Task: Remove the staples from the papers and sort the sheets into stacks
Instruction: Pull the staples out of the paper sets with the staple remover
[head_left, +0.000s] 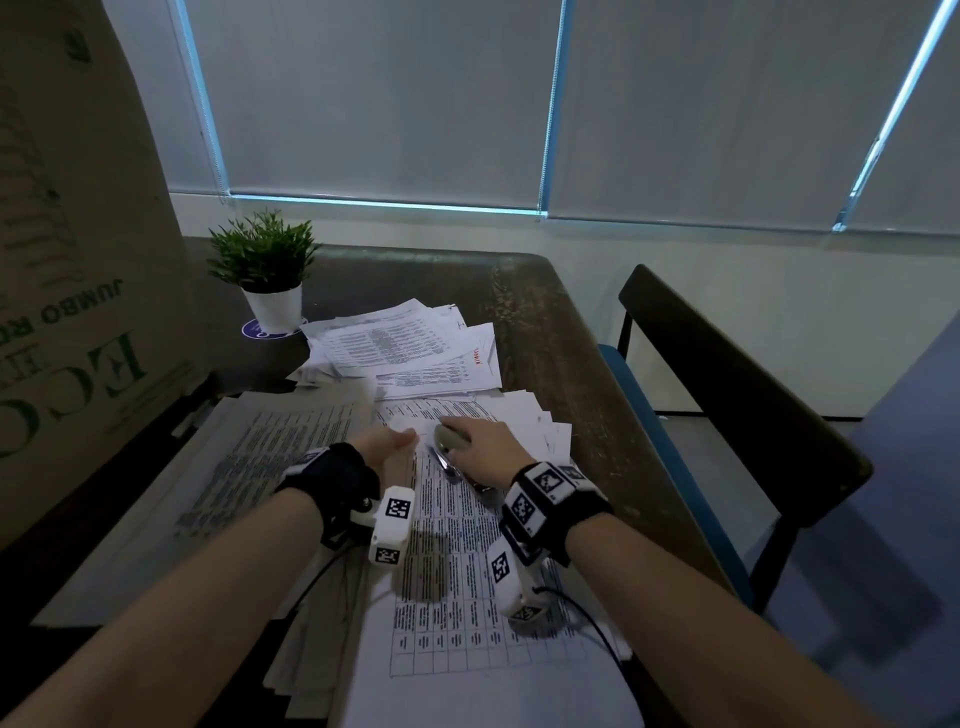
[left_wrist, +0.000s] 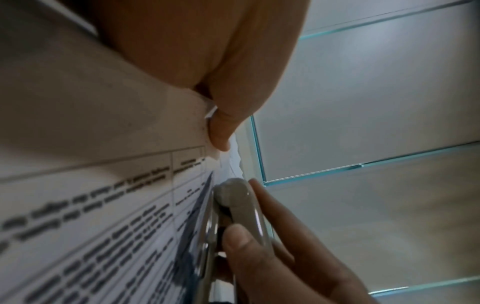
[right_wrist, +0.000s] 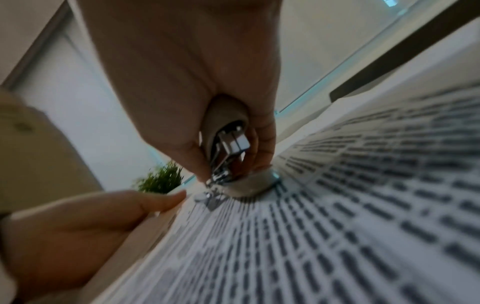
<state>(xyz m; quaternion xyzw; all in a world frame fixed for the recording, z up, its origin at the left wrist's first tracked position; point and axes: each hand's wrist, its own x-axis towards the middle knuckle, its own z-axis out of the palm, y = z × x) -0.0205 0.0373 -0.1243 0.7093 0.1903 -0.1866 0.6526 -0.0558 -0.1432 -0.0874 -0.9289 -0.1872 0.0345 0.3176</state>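
A printed table sheet (head_left: 452, 571) tops the paper pile in front of me. My right hand (head_left: 483, 447) grips a grey staple remover (head_left: 449, 440) whose metal claws bear down on the sheet's far left corner. In the right wrist view the remover (right_wrist: 223, 115) sits between thumb and fingers of the right hand (right_wrist: 228, 170), claws on the paper (right_wrist: 363, 205). My left hand (head_left: 400, 441) lies just left of the tool with straight fingers pressing the paper by that corner. The left wrist view shows the left hand (left_wrist: 221, 133) on the paper edge and the remover (left_wrist: 233, 193) close beside it. The staple itself is hidden.
A spread pile of sheets (head_left: 270, 467) lies to the left, another loose pile (head_left: 410, 348) farther back. A potted plant (head_left: 265, 270) stands at the back left beside a large cardboard box (head_left: 78, 260). A chair (head_left: 727, 415) stands along the table's right edge.
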